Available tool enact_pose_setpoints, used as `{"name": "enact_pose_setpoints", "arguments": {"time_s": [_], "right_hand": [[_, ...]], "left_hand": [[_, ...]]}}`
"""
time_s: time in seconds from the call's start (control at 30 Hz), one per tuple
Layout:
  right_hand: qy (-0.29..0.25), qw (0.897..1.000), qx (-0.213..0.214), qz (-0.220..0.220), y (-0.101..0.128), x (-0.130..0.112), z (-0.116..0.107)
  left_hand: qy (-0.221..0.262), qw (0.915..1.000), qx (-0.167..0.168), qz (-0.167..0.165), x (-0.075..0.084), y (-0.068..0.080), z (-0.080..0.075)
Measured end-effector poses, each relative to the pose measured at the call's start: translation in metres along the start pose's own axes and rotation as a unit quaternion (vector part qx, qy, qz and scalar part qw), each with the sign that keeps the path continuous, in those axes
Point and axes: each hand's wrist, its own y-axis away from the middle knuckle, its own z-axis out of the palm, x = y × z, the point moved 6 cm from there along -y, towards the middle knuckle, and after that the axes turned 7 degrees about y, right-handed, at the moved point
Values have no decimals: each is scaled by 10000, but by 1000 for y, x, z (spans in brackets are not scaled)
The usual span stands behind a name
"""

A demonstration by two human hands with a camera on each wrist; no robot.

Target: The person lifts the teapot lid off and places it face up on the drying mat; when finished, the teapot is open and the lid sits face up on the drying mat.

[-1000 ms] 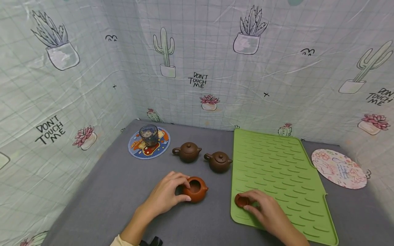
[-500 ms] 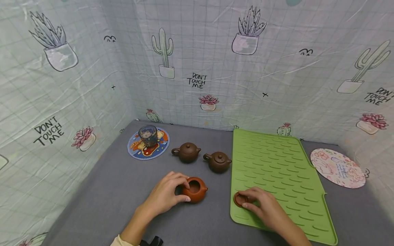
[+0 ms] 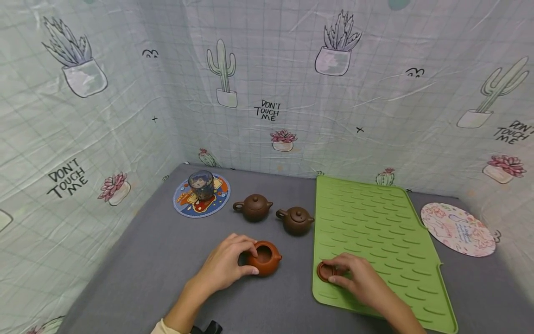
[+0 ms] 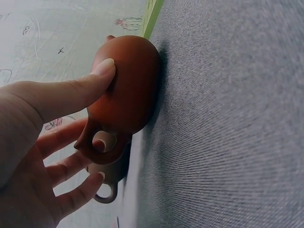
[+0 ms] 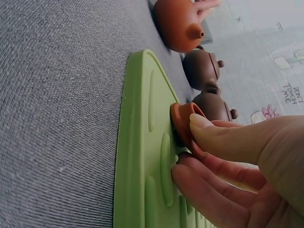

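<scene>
An orange-brown clay teapot (image 3: 263, 258) without its lid stands on the grey table. My left hand (image 3: 249, 260) grips it at the handle side, thumb on the body (image 4: 128, 85) and a finger through the handle. Its small round lid (image 3: 325, 271) rests on the near left corner of the green ribbed mat (image 3: 375, 222). My right hand (image 3: 333, 273) pinches the lid (image 5: 183, 121) between thumb and fingers against the mat (image 5: 142, 142).
Two dark brown lidded teapots (image 3: 253, 207) (image 3: 295, 220) stand behind the orange one. A glass (image 3: 201, 184) sits on a colourful round coaster (image 3: 187, 204) at the back left. A pink floral round mat (image 3: 457, 228) lies far right. Printed curtain walls enclose the table.
The right hand's fingers have shifted slightly on the lid. The left hand and the teapot stay where they were.
</scene>
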Motion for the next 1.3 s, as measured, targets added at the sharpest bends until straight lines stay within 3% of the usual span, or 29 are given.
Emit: {"name": "enact_pose_setpoints", "arguments": {"time_s": [0.27, 0.5, 0.7, 0.83, 0.97, 1.1, 1.3], "right_hand": [[-163, 9987, -458, 184, -5, 1, 0], [-470, 9950, -855, 219, -12, 4, -1], [-30, 9957, -897, 220, -15, -1, -9], [393, 9948, -860, 390, -17, -5, -17], [1048, 9926, -476, 377, -27, -11, -31], [1608, 9867, 206, 95, -44, -20, -43], [1809, 9778, 942, -477, -71, -33, -49]], "left_hand": [[-528, 9984, -191, 84, 6, -6, -3], [-916, 9938, -612, 161, 11, -15, -7], [-972, 9902, -966, 275, 14, -26, -11], [-741, 9895, -1231, 165, 16, -37, -15], [-326, 9906, -1322, 108, 21, -53, -17], [165, 9931, -1129, 269, 26, -73, -14], [927, 9916, -878, 224, 25, -103, 5]]}}
